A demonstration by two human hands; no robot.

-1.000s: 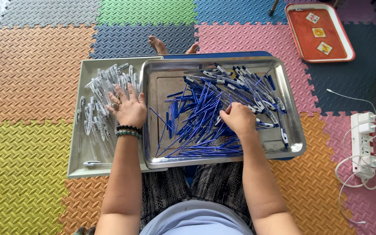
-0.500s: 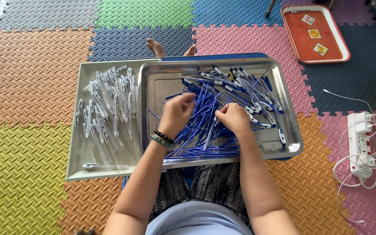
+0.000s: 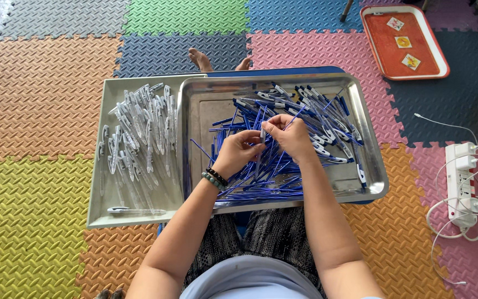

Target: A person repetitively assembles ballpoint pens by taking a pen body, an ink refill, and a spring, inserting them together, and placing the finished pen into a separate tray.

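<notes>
hands meet over the middle of a steel tray [image 3: 374, 185], fingertips nearly touching. left hand [image 3: 238, 153] curls its fingers around a clear pen barrel [image 3: 261, 134], pinched upright between thumb and forefinger; a beaded bracelet [image 3: 214, 178] circles its wrist. right hand [image 3: 290, 136] closes thumb and forefinger on a thin blue refill [image 3: 294, 116] that slants away toward 1 o'clock, its near end at the barrel's top. whether the refill is already inside the barrel cannot be told.

under both hands lies a heap of blue refills [image 3: 253, 180], spreading toward 6 and 7 o'clock in the tray, while blue pen caps and parts [image 3: 316, 119] crowd the tray's far side from 12 to 3 o'clock. at 9 o'clock a second, paler tray [image 3: 98, 213] sits partly under the steel one and holds a pile of clear pen barrels [image 3: 139, 138], with one barrel apart near its front rim. bare feet [image 3: 200, 58] show at 12 o'clock past the trays. an orange tray [image 3: 385, 52] rests at 1 o'clock on the foam mats, and a white power strip [image 3: 460, 182] with cords lies at 3 o'clock.
</notes>
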